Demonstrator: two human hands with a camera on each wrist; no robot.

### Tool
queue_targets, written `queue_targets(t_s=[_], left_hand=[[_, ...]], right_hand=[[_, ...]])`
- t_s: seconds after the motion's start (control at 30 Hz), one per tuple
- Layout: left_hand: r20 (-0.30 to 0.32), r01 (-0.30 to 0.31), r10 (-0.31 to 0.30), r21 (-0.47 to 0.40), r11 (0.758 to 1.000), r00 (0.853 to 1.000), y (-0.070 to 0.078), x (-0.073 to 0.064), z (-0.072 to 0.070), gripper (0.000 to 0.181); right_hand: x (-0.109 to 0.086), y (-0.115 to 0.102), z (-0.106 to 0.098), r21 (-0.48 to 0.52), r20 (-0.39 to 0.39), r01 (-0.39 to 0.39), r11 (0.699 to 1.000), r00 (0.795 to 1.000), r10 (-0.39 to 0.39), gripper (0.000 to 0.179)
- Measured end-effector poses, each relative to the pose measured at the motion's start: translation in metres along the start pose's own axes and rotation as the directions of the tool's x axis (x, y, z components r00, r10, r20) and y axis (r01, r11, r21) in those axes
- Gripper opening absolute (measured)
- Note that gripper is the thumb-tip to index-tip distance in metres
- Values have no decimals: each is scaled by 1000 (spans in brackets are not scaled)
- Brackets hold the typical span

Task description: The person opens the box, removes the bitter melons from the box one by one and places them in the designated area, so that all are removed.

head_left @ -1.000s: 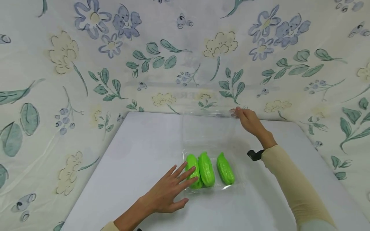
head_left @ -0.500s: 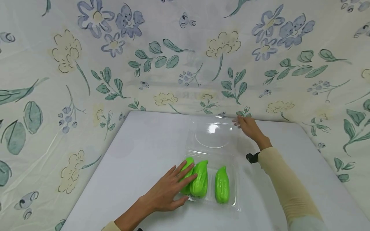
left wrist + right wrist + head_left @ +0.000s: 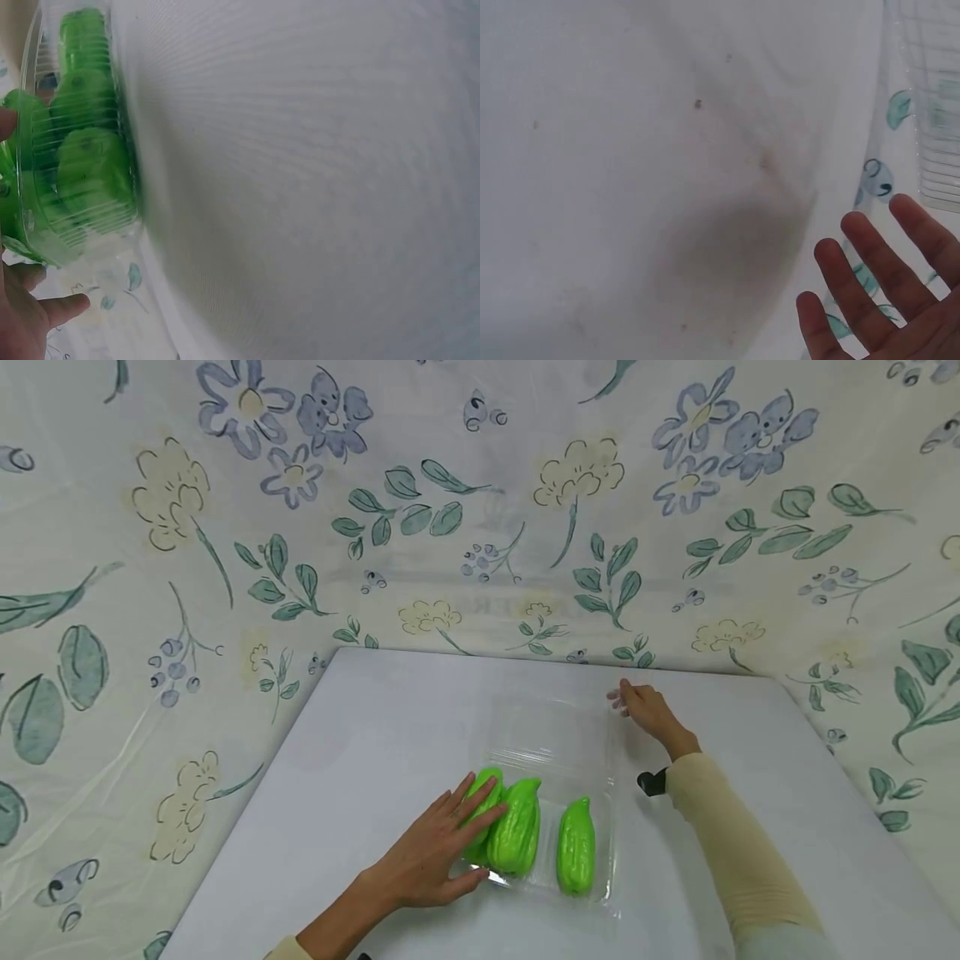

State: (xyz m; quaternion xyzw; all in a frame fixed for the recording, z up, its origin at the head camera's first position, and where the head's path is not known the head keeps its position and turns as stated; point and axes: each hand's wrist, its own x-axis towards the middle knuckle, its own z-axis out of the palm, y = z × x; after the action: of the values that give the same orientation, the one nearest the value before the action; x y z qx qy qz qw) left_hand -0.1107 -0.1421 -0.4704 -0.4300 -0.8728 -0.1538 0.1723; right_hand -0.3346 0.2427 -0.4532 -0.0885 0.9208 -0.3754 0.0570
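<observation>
A clear plastic clamshell box (image 3: 542,881) lies with its lid (image 3: 551,722) laid back toward the far side of the table. Several bright green ridged gourds (image 3: 576,847) are in its base, two together at the left and one apart at the right. Over the left pair my left hand (image 3: 429,843) spreads its fingers, partly hiding the leftmost gourd; the left wrist view shows more green (image 3: 94,165) through the box wall. By the lid's far right corner is my right hand (image 3: 648,710). Its fingers (image 3: 855,300) look straight and spread beside the lid's ribbed side (image 3: 937,120); the thumb is out of sight.
A white tabletop (image 3: 360,735) carries the box. Flower-printed cloth (image 3: 480,527) hangs behind it and at both sides. A black device (image 3: 651,782) sits at the right wrist.
The lid has tipped further back and lower, and my right hand has come down with it. The box and gourds have slid a little nearer. My left hand has hardly moved.
</observation>
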Motion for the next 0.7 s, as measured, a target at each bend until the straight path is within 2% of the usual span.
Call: queue_targets(t_s=[0.33,0.53,0.7], left_hand=[[-4,29,-29,-22,999,1000,0,-2,2,89],[18,52,-52,-38,998,999,1,-3,1,86],[21,64,-63,-37,997,998,2,-3,1,86]], right_hand=[[0,5,13,-50,37,-125,991,991,127,67],[0,7,20,-83,48,-152,985,987,156,69],[-1,9,26,-99,23,-163,982,986,166,68]])
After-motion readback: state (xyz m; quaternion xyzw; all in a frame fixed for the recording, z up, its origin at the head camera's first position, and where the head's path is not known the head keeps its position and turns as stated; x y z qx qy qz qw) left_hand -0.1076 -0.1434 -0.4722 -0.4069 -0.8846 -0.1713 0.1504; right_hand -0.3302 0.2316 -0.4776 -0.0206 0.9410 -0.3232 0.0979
